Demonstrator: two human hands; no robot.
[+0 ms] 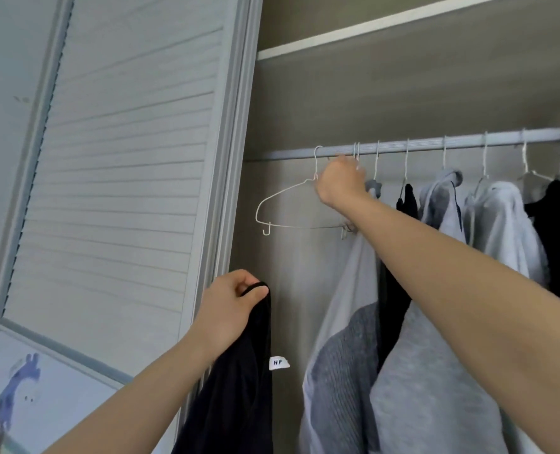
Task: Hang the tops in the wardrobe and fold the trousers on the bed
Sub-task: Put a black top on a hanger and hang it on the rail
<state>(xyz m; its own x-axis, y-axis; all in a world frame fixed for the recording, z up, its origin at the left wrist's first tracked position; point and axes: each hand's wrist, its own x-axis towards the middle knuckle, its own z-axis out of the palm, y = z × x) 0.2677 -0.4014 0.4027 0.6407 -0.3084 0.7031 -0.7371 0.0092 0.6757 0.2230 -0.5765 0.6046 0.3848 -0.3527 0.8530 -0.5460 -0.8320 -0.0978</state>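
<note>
Right hand point(339, 181) grips the empty hanger point(291, 208) at the rail point(435, 146); left hand point(231, 306) pinches a black top point(239, 388). Risk: neighbouring hooks may snag.

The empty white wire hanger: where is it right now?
In the head view the empty white wire hanger hangs at the left end of the wardrobe rail, leftmost of the hangers, with the right hand at its neck.

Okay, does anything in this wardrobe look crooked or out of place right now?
Only the empty white wire hanger: it hangs tilted on the rail, left shoulder dropped, while the right hand grips near its neck. The left hand holds a black top not yet hung. Nothing looks damaged.
</note>
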